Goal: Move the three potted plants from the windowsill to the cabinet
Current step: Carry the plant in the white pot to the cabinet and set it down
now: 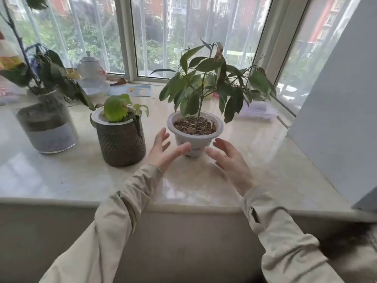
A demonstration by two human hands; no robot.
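Note:
Three potted plants stand on the marble windowsill (255,160). In the middle is a leafy plant in a small white plastic pot (194,139). Left of it sits a small green plant in a dark textured pot (121,141). At far left a wilted plant stands in a glass jar (48,123) with sand layers. My left hand (165,152) is spread just left of the white pot, its thumb close to the pot's base. On the pot's right my right hand (230,162) is spread too. Neither hand grips the pot.
A white teapot (90,65) and a blue paper (130,90) lie near the window at the back. A clear plastic box (258,111) sits at back right behind the leaves. A grey wall or panel (336,119) rises on the right. The sill's front edge runs below my wrists.

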